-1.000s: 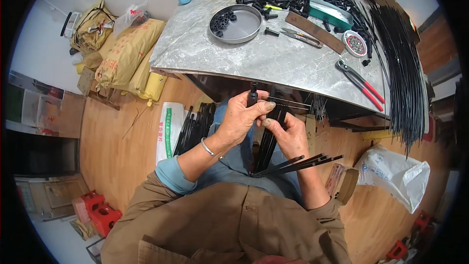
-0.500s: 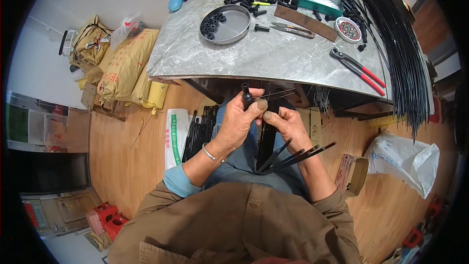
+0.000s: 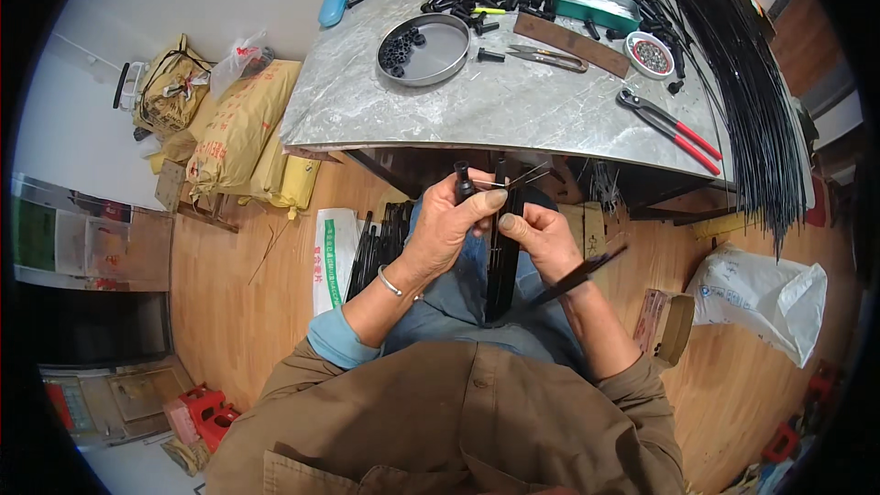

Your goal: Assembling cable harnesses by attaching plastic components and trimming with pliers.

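My left hand point(image 3: 443, 229) is closed round a short black tubular piece point(image 3: 465, 185) with a flared top, which stands upright in the fist. Thin wire-like strands point(image 3: 524, 174) cross just beyond the fingertips. Close beside it, my right hand point(image 3: 550, 243) has its thumb and curled fingers pressed on slim black rods. A dark bundle of these rods point(image 3: 500, 280) runs down between my knees. Other dark rod ends point(image 3: 587, 273), smeared by motion, stick out past my right wrist. The fingers hide exactly where the pieces meet.
Ahead stands a grey marble-patterned table point(image 3: 367, 119). On it are a round metal tray point(image 3: 445, 50) with black rings, red-handled pincers point(image 3: 674, 133), scissors point(image 3: 550, 57), a bowl point(image 3: 649, 55) of small metal bits and many black bolt-like parts. Long black rods point(image 3: 742, 92) overhang its right side.
The rod ends beside my right wrist have swung closer together and are blurred now. My right hand has shifted slightly; the left still grips the black tubular piece.
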Demonstrator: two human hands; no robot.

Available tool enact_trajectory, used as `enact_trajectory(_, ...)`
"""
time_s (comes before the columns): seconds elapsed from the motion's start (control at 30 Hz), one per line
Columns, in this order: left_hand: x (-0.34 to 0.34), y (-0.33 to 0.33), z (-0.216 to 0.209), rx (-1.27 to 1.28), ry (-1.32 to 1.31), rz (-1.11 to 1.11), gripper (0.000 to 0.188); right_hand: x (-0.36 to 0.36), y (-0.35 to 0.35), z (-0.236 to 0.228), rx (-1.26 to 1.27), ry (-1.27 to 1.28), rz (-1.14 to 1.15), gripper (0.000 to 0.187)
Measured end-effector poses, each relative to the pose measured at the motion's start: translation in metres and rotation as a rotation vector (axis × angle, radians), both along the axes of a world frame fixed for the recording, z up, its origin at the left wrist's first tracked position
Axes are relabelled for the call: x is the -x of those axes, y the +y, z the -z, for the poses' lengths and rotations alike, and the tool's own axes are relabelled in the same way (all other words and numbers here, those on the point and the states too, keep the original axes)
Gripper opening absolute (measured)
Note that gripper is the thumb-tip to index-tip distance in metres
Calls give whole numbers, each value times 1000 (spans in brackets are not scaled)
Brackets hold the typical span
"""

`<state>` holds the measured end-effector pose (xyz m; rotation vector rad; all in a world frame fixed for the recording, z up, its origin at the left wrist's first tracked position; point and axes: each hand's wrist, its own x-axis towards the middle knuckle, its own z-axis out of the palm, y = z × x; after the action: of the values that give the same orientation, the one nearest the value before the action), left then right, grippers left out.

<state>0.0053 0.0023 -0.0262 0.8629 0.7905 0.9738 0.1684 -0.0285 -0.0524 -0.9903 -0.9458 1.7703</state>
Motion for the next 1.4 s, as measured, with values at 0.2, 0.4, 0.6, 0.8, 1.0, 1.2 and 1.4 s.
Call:
enact_trajectory(0.2, 0, -3, -15, -32, 134, -71, 17, 18, 1, -15, -62, 164, 162, 27)
enact_trajectory(0.4, 6, -3, -14, -101, 223, -66, 37, 39, -8, -21, -68, 116, 297, 28)
enact_trajectory(0.6, 3, 49, -14, -4, 60, -60, 62, 46, -8, -25, -100, 127, 243, 25)
enact_trajectory(0.8, 4, 47, -15, -78, 94, 272, 61, 47, -7, -26, -75, 93, 264, 18)
enact_trajectory(1.0, 11, 50, -10, -98, 32, 215, 36, 46, -9, -21, -59, 71, 257, 18)
enact_trajectory(1.2, 15, 54, -20, -183, 87, 225, 33, 48, -6, -25, -70, 73, 264, 18)
enact_trajectory(1.4, 13, 52, -15, -184, 73, 219, 33, 45, -3, -23, -34, 42, 264, 16)
